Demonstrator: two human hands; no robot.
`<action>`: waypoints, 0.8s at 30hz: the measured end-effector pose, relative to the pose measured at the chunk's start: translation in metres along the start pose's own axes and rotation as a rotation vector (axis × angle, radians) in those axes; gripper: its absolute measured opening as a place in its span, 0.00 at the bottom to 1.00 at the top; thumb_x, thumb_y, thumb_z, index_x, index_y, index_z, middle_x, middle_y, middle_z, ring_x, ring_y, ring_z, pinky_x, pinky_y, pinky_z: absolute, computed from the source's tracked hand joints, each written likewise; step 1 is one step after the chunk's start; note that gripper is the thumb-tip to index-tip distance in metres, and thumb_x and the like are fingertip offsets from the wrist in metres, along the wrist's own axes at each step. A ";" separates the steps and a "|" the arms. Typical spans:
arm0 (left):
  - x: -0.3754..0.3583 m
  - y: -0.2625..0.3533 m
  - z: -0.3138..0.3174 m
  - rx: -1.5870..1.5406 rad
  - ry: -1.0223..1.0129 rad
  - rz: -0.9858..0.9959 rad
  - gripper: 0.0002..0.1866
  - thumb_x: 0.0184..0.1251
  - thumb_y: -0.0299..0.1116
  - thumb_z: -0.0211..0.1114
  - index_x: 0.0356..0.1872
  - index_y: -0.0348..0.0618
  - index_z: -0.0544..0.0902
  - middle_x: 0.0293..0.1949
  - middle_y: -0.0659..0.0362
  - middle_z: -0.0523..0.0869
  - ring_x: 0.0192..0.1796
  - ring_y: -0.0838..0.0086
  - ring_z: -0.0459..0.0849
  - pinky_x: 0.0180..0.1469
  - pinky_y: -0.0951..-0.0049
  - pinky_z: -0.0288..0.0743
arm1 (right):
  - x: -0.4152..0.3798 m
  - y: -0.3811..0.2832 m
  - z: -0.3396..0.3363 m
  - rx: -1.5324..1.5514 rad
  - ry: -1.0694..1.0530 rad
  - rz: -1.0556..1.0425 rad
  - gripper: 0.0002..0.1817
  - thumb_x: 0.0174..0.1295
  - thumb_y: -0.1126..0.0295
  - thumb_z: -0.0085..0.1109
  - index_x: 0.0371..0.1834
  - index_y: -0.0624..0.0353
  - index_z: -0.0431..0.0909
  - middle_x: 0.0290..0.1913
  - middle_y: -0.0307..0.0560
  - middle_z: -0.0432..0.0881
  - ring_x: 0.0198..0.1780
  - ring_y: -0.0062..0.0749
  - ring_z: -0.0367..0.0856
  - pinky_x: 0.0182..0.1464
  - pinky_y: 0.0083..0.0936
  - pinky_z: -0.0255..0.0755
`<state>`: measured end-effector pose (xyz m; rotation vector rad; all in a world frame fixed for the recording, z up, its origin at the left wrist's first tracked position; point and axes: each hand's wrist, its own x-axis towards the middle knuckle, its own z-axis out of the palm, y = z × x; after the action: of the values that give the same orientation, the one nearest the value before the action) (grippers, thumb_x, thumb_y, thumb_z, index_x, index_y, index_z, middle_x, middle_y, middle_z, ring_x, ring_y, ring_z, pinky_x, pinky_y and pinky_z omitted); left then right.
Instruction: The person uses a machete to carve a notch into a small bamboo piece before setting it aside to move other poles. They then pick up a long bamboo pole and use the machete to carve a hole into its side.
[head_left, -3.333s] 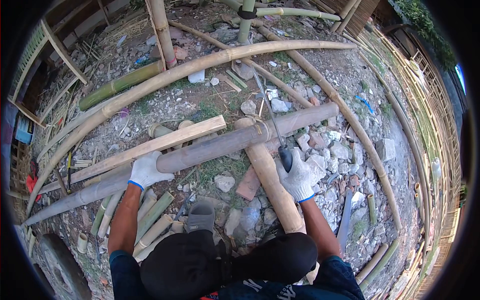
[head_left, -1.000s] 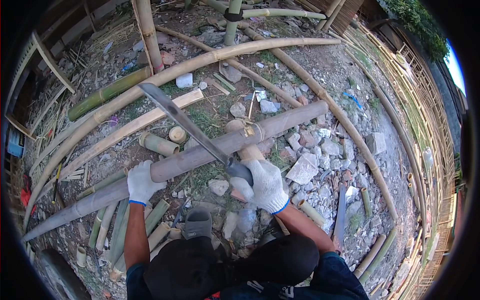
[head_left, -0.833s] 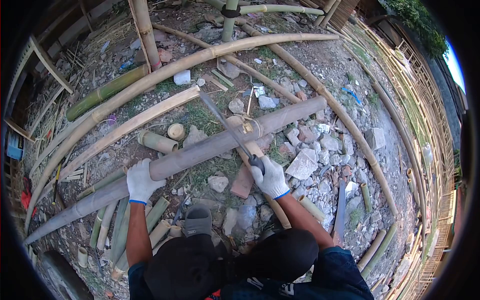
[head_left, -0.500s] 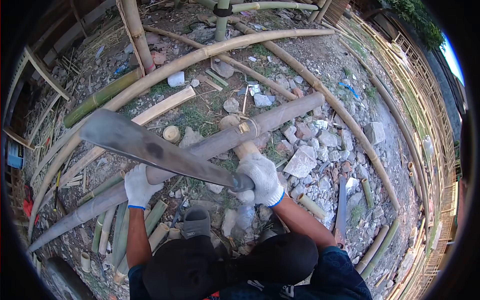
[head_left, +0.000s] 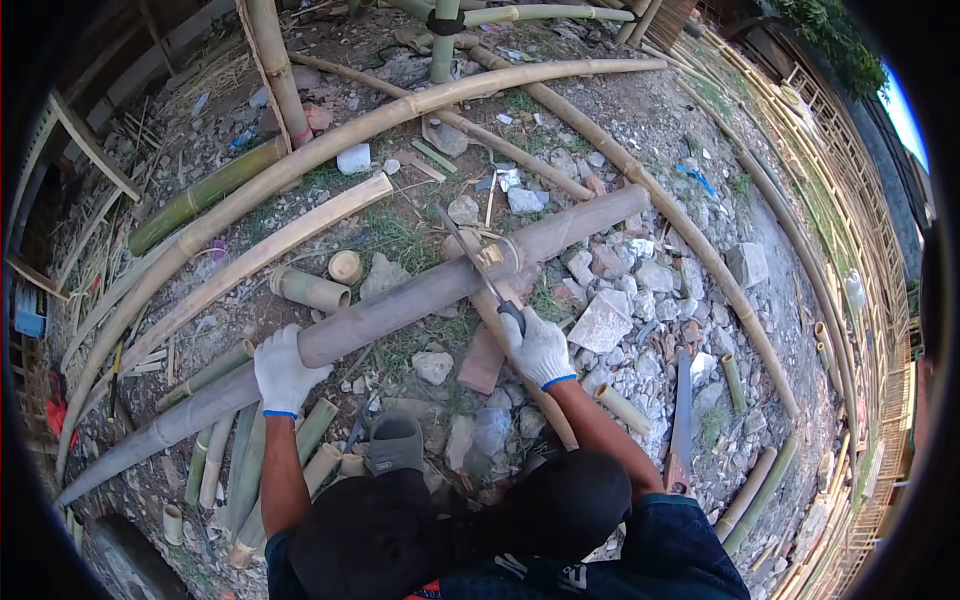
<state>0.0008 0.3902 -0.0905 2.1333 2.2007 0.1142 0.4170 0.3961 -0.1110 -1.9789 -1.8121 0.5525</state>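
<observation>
A thick greyish bamboo pole [head_left: 400, 305] lies slanted across the ground in front of me. My left hand [head_left: 284, 370], in a white knitted glove, is wrapped round its lower left part. In my gloved right hand [head_left: 538, 348] is the dark handle of a machete, closed in my fingers. The machete blade [head_left: 462, 237] points up and left, edge-on to me, and crosses the pole at a pale chipped notch [head_left: 490, 256] beside a node. A thinner pole [head_left: 548, 405] passes under the bamboo there.
A handsaw [head_left: 682, 420] lies to the right among broken stones [head_left: 603, 322]. Short bamboo pieces [head_left: 310, 290] and a split bamboo strip [head_left: 280, 250] lie on the left. A long curved pole [head_left: 420, 100] spans the far side. My sandalled foot [head_left: 396, 443] is below the pole.
The machete has swung from a raised position, broad side showing, down onto the pole at the notch. My right hand shifted slightly right; my left hand stayed on the pole.
</observation>
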 end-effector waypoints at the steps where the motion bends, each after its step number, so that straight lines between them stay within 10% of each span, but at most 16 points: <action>1: 0.001 -0.003 0.000 -0.005 0.019 -0.011 0.40 0.37 0.53 0.87 0.54 0.48 0.82 0.48 0.52 0.88 0.55 0.54 0.87 0.60 0.53 0.76 | -0.003 -0.018 -0.008 0.031 0.028 -0.006 0.19 0.76 0.51 0.62 0.50 0.57 0.82 0.33 0.65 0.87 0.37 0.67 0.89 0.39 0.58 0.82; 7: 0.003 -0.003 0.006 -0.009 0.007 0.002 0.41 0.36 0.52 0.88 0.54 0.49 0.81 0.49 0.52 0.88 0.55 0.54 0.86 0.62 0.52 0.75 | -0.014 -0.105 -0.077 0.180 0.214 -0.688 0.21 0.68 0.50 0.72 0.45 0.58 0.82 0.28 0.57 0.83 0.33 0.53 0.88 0.36 0.48 0.77; 10: -0.006 -0.007 0.008 0.016 0.002 0.007 0.41 0.37 0.53 0.88 0.54 0.49 0.81 0.50 0.52 0.88 0.56 0.55 0.86 0.62 0.53 0.75 | 0.003 -0.038 -0.034 0.306 0.277 -0.836 0.21 0.70 0.50 0.69 0.43 0.59 0.82 0.28 0.58 0.84 0.30 0.57 0.88 0.34 0.52 0.79; 11: -0.006 -0.007 0.005 0.015 -0.009 0.004 0.41 0.37 0.53 0.88 0.54 0.49 0.81 0.50 0.52 0.88 0.56 0.55 0.86 0.62 0.53 0.75 | -0.004 -0.007 -0.006 0.108 0.088 -0.193 0.22 0.73 0.49 0.66 0.43 0.61 0.82 0.27 0.60 0.85 0.29 0.62 0.88 0.34 0.55 0.81; 14: 0.009 0.000 0.009 -0.009 0.041 -0.015 0.41 0.36 0.53 0.88 0.54 0.49 0.82 0.50 0.52 0.88 0.56 0.55 0.86 0.62 0.53 0.74 | 0.002 -0.018 -0.018 -0.050 0.061 -0.088 0.24 0.76 0.45 0.61 0.45 0.60 0.82 0.25 0.60 0.85 0.31 0.62 0.89 0.35 0.55 0.81; 21: -0.004 -0.013 0.023 -0.016 0.096 0.040 0.41 0.37 0.53 0.87 0.55 0.49 0.82 0.49 0.52 0.88 0.56 0.55 0.86 0.62 0.53 0.74 | 0.007 -0.060 -0.060 0.312 0.244 -1.008 0.24 0.54 0.51 0.78 0.42 0.58 0.81 0.30 0.54 0.81 0.36 0.55 0.84 0.39 0.46 0.79; 24: -0.001 -0.001 0.012 -0.026 0.029 -0.008 0.41 0.36 0.53 0.87 0.55 0.49 0.82 0.49 0.52 0.88 0.56 0.55 0.86 0.62 0.54 0.74 | 0.006 0.026 -0.004 -0.052 -0.040 0.033 0.23 0.62 0.49 0.72 0.45 0.58 0.82 0.39 0.58 0.86 0.40 0.58 0.87 0.40 0.47 0.79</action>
<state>0.0008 0.3891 -0.1025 2.1221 2.2105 0.1739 0.4413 0.3999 -0.1221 -2.0496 -1.8386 0.5647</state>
